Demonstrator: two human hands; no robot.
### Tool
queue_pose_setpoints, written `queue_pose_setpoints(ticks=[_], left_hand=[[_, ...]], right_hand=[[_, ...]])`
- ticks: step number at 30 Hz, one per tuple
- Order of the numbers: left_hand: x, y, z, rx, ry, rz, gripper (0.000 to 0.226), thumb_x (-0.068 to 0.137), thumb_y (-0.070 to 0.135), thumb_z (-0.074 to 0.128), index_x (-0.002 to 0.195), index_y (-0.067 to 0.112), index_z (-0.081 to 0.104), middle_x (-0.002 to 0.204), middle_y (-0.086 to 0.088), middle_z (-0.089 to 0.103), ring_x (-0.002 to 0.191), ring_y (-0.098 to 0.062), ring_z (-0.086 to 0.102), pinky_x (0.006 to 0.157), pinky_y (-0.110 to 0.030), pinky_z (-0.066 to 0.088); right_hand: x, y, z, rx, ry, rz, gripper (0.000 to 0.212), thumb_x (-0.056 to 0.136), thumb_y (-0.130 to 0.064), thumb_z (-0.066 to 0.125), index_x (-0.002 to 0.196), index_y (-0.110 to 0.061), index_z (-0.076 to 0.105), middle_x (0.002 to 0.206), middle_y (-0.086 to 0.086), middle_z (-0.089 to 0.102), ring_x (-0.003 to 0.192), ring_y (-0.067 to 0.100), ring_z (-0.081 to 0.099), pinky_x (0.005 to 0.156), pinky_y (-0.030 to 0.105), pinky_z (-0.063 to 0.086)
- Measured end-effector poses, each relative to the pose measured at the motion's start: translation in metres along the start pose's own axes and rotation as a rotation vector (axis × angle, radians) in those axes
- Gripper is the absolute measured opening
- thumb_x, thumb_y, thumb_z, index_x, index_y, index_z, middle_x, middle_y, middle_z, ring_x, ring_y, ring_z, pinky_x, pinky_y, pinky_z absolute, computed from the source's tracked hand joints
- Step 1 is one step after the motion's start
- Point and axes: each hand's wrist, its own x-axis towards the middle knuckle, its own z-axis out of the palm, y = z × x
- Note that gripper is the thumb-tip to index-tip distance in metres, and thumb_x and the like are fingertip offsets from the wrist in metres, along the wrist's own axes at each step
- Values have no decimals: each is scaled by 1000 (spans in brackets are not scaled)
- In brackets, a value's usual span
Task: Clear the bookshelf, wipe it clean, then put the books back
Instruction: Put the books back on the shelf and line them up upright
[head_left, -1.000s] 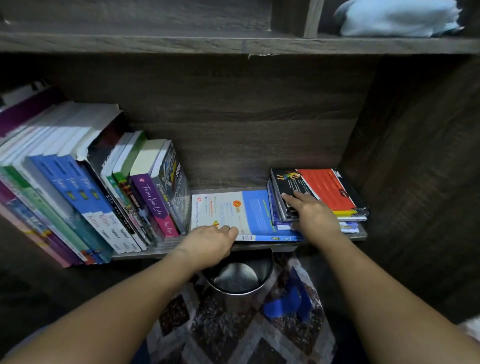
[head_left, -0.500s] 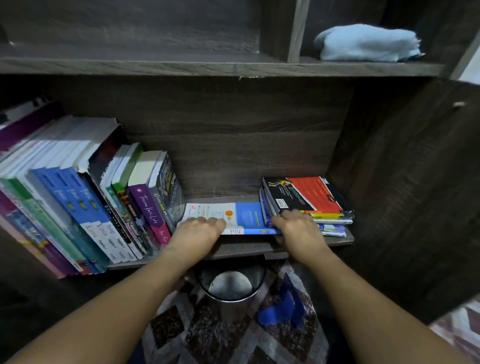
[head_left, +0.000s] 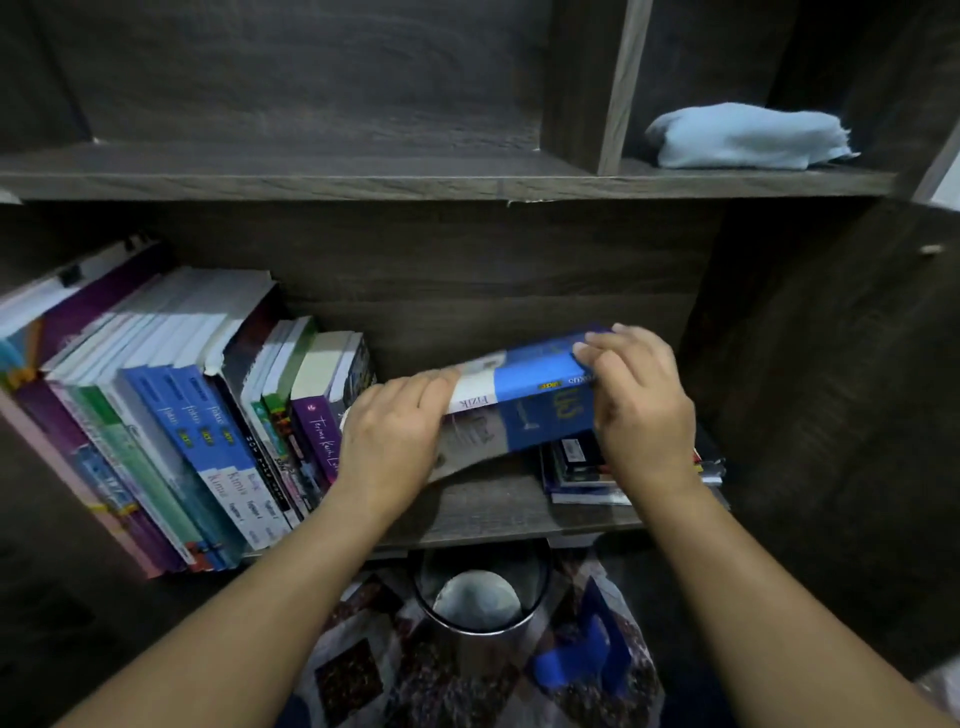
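We hold a blue-and-white book (head_left: 540, 410) tilted just above the shelf (head_left: 493, 514), spine toward us. The spine reads "FIZIK" on the white part and "FOKUS" on the blue. Left hand (head_left: 395, 436) grips the white end and right hand (head_left: 644, 410) grips the blue end, fingers curled over the top. In the leaning row (head_left: 208, 431) at left, blue spines say "fokus" and "Kimia", a purple one "Terima Kasih". The flat stack (head_left: 576, 467) lies under the right hand. A blue cloth (head_left: 748, 137) sits on the upper shelf (head_left: 363, 179).
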Motion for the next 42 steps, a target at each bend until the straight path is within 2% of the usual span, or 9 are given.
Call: queue_pose_setpoints(ticks=[7,11,17,22,26,31,35,38,42], left_hand=[[-25,6,13,-218,-401,-222,55,77,2,60,129,18,51,117,-9,64,103,-34,61,85,-42,50],[-27,30,18,-202,-551,-332,61,88,24,57,144,30,34,118,-8,63,100,-32,63,83,-40,49],[-45,30,23,-558,-261,-591,63,82,0,54,138,27,46,116,-8,65,100,-30,62,81,-27,45],[-30,27,0,-531,63,-616,77,80,-8,58,146,20,29,136,-13,51,103,-16,51,82,-9,34],[-16,9,-28,-231,132,-553,94,74,-7,61,148,24,13,138,-10,31,105,-24,51,69,-28,47],[16,-16,-62,34,-30,-525,39,76,15,75,110,13,57,103,-6,54,79,-27,61,53,-29,40],[51,-20,-77,200,-409,-631,42,88,18,63,120,11,36,86,-4,54,70,-24,50,52,-30,30],[58,-23,-76,262,-600,-559,78,90,6,54,151,19,8,105,-12,60,85,-27,53,61,-33,37],[47,-27,-96,205,-642,-583,80,91,0,48,154,23,5,98,-13,56,76,-25,47,60,-35,39]], right_hand=[[-27,-2,24,50,-148,-26,21,94,-13,53,89,-3,70,94,8,68,99,27,56,81,38,52],[-31,-11,30,135,-198,-187,16,90,-6,56,94,0,71,103,14,68,110,31,56,94,40,49],[-21,-29,32,236,-258,125,50,88,2,58,136,-7,46,145,21,41,133,33,43,107,36,40],[-30,-35,41,175,-598,225,65,81,-6,66,141,-14,45,148,13,39,135,30,41,105,43,43],[-37,-48,50,219,-819,121,60,84,-13,64,141,-19,46,148,10,40,134,27,41,109,34,35],[-38,-70,57,232,-936,28,56,89,-18,58,142,-22,43,151,6,35,137,24,35,112,30,27],[-33,-78,56,229,-933,20,47,90,-21,57,136,-22,48,150,3,36,137,23,35,110,34,34],[-29,-85,53,227,-941,32,45,90,-22,57,135,-22,50,149,4,38,137,23,35,110,33,34],[-22,-93,47,217,-948,69,45,90,-21,57,135,-19,51,150,5,37,138,24,34,110,32,31]])
